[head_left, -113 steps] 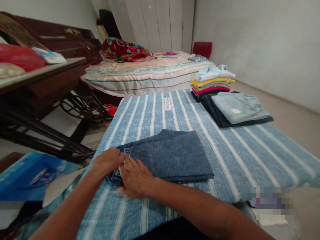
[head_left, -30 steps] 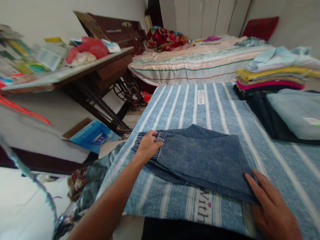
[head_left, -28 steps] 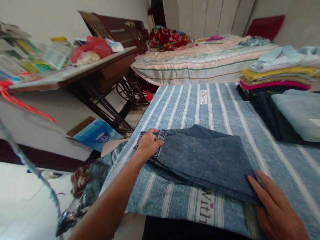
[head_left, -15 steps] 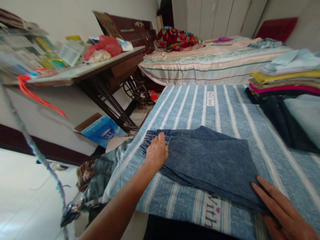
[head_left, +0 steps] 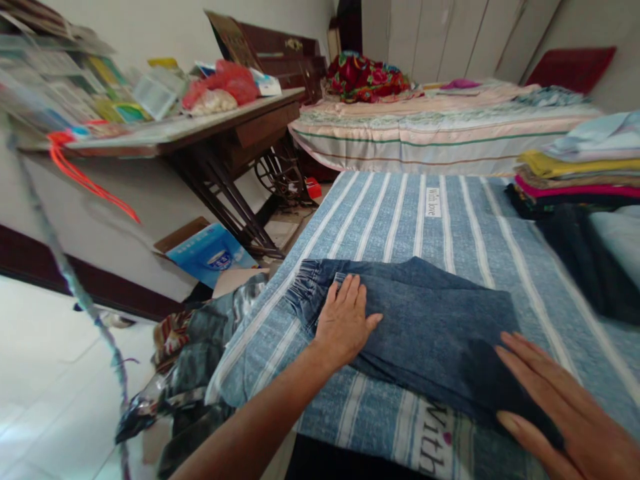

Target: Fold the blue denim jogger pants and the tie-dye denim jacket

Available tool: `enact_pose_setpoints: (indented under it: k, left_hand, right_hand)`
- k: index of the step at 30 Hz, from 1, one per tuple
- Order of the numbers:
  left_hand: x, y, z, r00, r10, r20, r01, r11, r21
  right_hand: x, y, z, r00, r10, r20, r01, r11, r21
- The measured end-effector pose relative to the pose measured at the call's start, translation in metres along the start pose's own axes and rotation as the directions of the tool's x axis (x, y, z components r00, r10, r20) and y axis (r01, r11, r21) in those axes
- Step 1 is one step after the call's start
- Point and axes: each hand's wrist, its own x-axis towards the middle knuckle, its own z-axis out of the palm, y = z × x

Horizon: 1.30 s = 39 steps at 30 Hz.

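Blue denim pants (head_left: 425,327) lie folded lengthwise on a blue and white striped sheet (head_left: 395,213), with the gathered elastic waist at the left. My left hand (head_left: 345,320) rests flat on the denim just right of the waistband, fingers stretched out. At the other end, my right hand (head_left: 560,407) is held over the leg ends with its fingers extended and thumb apart, casting a shadow on the cloth. Whether its palm touches the denim I cannot tell.
Folded clothes (head_left: 575,173) are stacked at the right, beside dark pants (head_left: 590,260). A cluttered sewing table (head_left: 165,137) stands at the left, above a blue box (head_left: 213,257). Clothes (head_left: 195,367) lie low at the bed's left side. Another bed (head_left: 425,137) is behind.
My left hand has gone from gripping the waistband to lying flat, slightly further right on the denim. My right hand has shifted a little up and left, its thumb now spread. The view has turned slightly.
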Motion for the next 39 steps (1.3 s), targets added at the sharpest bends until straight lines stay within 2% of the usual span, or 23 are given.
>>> enact_pose_setpoints:
  k: [3,8,14,18,21,24,27,29,31,33,39]
  left_hand:
    - [-0.002,-0.007,0.007,1.0,0.007,0.019,-0.007,1.0,-0.004]
    - [-0.006,-0.009,0.008,0.999,0.02,0.025,-0.019,0.999,-0.033]
    - [-0.003,-0.01,0.007,0.999,0.012,0.03,-0.011,0.999,-0.052]
    - [0.0,-0.011,0.01,1.0,0.028,0.009,-0.028,1.0,-0.005]
    - [0.002,-0.013,0.012,0.998,0.06,-0.026,-0.059,0.998,0.038]
    - [0.006,-0.015,0.014,0.995,0.09,-0.05,-0.086,0.994,0.066]
    - [0.008,-0.017,0.015,0.993,0.106,-0.055,-0.1,0.991,0.091]
    - [0.009,-0.017,0.015,0.992,0.112,-0.05,-0.106,0.988,0.109]
    - [0.009,-0.015,0.014,0.992,0.116,-0.04,-0.11,0.986,0.121]
    - [0.01,-0.014,0.013,0.993,0.112,-0.029,-0.107,0.986,0.127]
    - [0.011,-0.015,0.013,0.993,0.116,-0.011,-0.114,0.987,0.113]
  right_hand:
    - [0.019,-0.016,0.019,0.997,-0.046,0.06,0.05,0.996,-0.07]
    - [0.016,-0.025,0.049,0.992,-0.027,0.119,0.045,0.987,-0.155]
    - [0.014,-0.027,0.05,0.991,0.032,0.133,-0.011,0.988,-0.155]
    - [0.023,-0.03,0.038,0.975,0.081,0.205,-0.059,0.992,-0.109]
    - [0.042,-0.034,0.021,0.953,0.157,0.26,-0.151,0.988,-0.044]
    - [0.07,-0.032,0.013,0.928,0.271,0.256,-0.28,0.96,-0.003]
    - [0.092,-0.02,0.022,0.877,0.419,0.236,-0.42,0.906,-0.048]
    - [0.099,-0.012,0.034,0.827,0.491,0.276,-0.489,0.869,-0.081]
    - [0.099,-0.005,0.044,0.783,0.525,0.334,-0.526,0.845,-0.096]
    - [0.097,-0.003,0.05,0.76,0.536,0.368,-0.539,0.836,-0.104]
    - [0.095,-0.003,0.051,0.751,0.541,0.378,-0.536,0.834,-0.127]
